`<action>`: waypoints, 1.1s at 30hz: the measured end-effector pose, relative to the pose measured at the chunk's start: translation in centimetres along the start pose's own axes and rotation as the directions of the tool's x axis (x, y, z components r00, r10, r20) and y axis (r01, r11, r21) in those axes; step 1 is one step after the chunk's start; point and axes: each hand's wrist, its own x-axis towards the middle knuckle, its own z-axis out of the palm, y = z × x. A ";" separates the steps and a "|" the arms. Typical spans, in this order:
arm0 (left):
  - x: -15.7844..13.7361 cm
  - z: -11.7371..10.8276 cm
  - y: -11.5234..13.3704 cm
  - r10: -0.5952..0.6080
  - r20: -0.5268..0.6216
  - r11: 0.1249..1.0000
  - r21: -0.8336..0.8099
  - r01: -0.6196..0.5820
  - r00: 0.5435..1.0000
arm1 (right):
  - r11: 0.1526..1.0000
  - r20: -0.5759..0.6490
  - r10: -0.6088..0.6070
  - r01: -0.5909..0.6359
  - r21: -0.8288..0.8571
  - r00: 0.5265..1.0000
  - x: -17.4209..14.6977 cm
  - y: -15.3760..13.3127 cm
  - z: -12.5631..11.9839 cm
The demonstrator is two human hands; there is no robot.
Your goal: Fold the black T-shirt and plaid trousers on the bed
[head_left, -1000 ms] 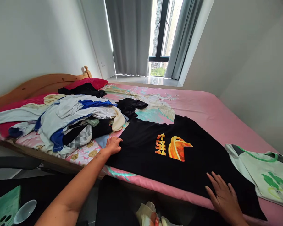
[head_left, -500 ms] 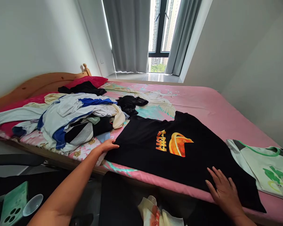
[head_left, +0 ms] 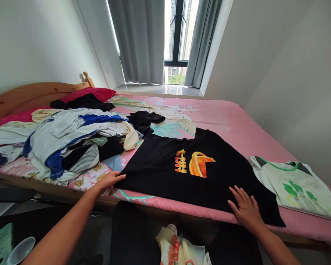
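A black T-shirt (head_left: 154, 162) with an orange print and yellow characters lies spread near the front edge of the bed. My left hand (head_left: 110, 181) is at the shirt's left hem corner, its fingers closed on the cloth. Near the right sleeve, my right hand (head_left: 245, 208) rests flat on the fabric with fingers apart. To the right lies a folded white T-shirt (head_left: 300, 187) with green collar and green print, beside the black sleeve.
A loose heap of clothes (head_left: 63, 129) covers the bed's left side, with a crumpled black garment (head_left: 145, 120) next to it. Pink sheet (head_left: 223, 114) extends behind. At lower left are a green phone (head_left: 1, 239) and a translucent cup (head_left: 21, 251).
My view has turned slightly right, so everything sits further left in the picture. Both hands keep about the same places on the black T-shirt.
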 end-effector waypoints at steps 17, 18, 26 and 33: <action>3.0 1.9 3.0 0.617 -0.295 0.683 0.662 -0.309 0.729 | 0.866 -0.012 -0.261 0.240 0.439 0.965 4.9 -9.7 -4.7; 3.6 2.4 3.5 0.658 -0.246 0.657 0.650 -0.383 0.712 | 0.841 0.002 -0.296 0.259 0.475 0.955 5.7 -11.0 -5.2; 11.3 4.5 7.6 0.688 -0.097 0.631 0.568 -0.527 0.719 | 0.745 0.080 -0.242 0.132 0.654 0.967 14.8 -12.5 -5.7; 20.7 3.7 11.0 0.625 -0.158 0.687 0.577 -0.443 0.764 | 0.743 0.082 -0.009 -0.048 0.668 0.997 26.7 -8.4 -3.9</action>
